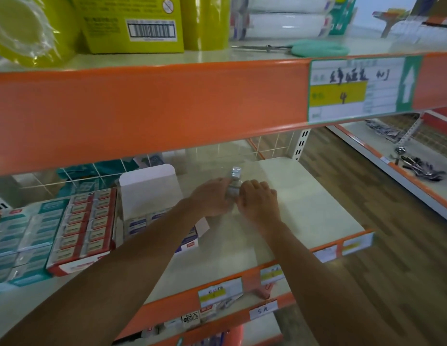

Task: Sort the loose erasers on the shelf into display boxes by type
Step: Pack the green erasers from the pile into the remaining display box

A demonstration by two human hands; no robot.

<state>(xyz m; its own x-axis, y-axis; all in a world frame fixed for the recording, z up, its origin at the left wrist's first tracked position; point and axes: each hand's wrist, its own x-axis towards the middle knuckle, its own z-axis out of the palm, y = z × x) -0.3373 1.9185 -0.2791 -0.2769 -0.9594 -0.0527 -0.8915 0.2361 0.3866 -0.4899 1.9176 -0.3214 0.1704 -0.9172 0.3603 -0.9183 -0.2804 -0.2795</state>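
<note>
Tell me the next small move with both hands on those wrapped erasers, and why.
Probably lift the wrapped erasers and bring them left toward the open display box. The left hand and right hand both grip them on the shelf, apart from any box, and that box's lid stands up. Their label is too blurred to confirm the match.

My left hand (212, 196) and right hand (258, 201) grip stacked erasers (234, 174) over the shelf (304, 196), beside an open box (148, 191).

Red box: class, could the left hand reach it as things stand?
Probably yes, once the left hand lets go of the pack. The red box sits open-topped to its left; only the raised flap of the white box stands between.
</note>
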